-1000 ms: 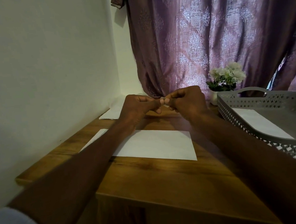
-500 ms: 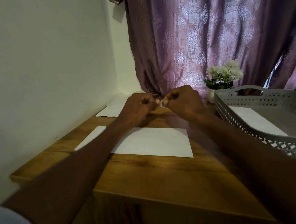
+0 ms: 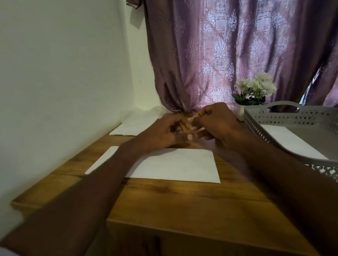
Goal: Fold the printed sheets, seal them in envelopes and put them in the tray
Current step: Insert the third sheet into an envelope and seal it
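— While both hands meet just beyond the envelope (image 3: 173,165), what are they gripping?

— Something small, pale and blurred; the left hand (image 3: 164,135) and right hand (image 3: 215,122) curl their fingers round it. I cannot tell what.

— How will the envelope handle?

— Light, thin, floppy, I judge. It lies flat on the surface (image 3: 192,206), left of the tray (image 3: 286,114); lift it by an edge.

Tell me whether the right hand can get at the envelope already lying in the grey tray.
Probably yes: the right hand hovers just left of the tray, whose top is open, and nothing covers the envelope. It seems busy with something small, though.
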`<control>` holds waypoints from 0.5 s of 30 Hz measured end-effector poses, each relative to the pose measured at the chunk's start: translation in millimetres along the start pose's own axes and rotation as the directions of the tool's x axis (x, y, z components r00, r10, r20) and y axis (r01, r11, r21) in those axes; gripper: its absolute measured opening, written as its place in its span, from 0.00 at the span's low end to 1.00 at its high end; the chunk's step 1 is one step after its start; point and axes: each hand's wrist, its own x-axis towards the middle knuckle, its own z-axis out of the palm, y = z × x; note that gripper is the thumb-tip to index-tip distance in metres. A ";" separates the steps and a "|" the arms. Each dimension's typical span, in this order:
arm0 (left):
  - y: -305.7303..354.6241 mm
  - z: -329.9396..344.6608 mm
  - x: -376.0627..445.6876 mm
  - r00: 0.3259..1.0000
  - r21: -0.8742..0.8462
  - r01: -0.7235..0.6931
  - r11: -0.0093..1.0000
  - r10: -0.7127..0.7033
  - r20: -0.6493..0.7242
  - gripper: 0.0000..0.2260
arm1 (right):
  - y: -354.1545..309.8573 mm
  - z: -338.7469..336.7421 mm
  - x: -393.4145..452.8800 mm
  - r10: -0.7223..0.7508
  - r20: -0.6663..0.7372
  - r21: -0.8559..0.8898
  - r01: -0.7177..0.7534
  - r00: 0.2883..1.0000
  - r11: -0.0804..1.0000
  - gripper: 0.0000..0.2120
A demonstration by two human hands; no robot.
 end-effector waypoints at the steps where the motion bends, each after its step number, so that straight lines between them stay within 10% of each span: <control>1: 1.8 -0.1 -0.6 0.999 0.009 0.007 1.000 -0.007 0.034 0.09 | -1.1 -0.1 -0.2 0.000 -0.001 -0.005 0.000 1.000 1.000 0.01; 15: -7.8 -6.6 -5.7 0.994 0.129 0.069 0.989 -0.079 0.078 0.05 | -10.8 -10.4 -5.5 0.097 0.133 0.052 -0.105 0.986 0.993 0.06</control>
